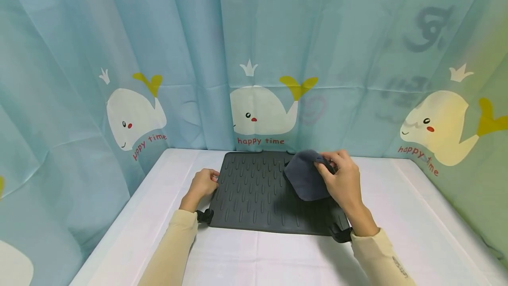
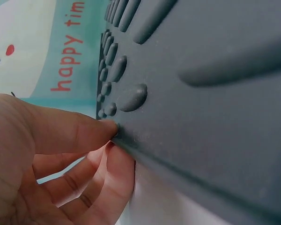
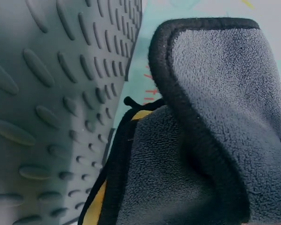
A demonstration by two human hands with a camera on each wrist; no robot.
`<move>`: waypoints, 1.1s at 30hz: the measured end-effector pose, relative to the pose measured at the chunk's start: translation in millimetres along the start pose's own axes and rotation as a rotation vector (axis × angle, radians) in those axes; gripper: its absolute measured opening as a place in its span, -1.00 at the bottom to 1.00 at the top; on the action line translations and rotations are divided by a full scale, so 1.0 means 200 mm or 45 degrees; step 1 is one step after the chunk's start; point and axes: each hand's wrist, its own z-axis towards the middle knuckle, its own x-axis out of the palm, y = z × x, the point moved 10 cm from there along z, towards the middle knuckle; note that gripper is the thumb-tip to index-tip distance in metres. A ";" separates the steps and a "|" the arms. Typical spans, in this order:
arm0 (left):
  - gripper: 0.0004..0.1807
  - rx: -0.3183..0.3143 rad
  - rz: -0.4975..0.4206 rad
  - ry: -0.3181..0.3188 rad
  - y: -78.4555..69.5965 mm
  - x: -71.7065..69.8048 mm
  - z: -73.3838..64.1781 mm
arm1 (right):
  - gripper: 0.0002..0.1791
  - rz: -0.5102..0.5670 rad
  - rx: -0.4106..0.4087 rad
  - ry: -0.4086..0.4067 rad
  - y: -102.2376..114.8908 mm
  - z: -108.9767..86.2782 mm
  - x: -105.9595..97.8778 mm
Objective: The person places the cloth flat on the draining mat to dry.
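A dark grey rubber mat (image 1: 254,193) with raised oval ridges lies on the white table. My left hand (image 1: 204,183) pinches its left edge between thumb and fingers, and the left wrist view shows the thumb (image 2: 75,131) on top with the fingers below. Above the mat's right part, my right hand (image 1: 344,180) holds a grey cloth (image 1: 306,178) by its right side. In the right wrist view the folded cloth (image 3: 225,79) has plush pile, black edging and a yellow strip showing. Most of the right hand is out of that view.
White cloth covers the table (image 1: 389,197) around the mat. A blue curtain (image 1: 341,114) with whale prints hangs along the table's back and sides. Black straps (image 1: 204,216) sit at both wrists, near the mat's front corners.
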 end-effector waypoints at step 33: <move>-0.59 -0.033 -0.019 -0.002 -0.01 -0.01 -0.01 | -0.75 0.169 0.050 0.134 0.09 0.15 0.46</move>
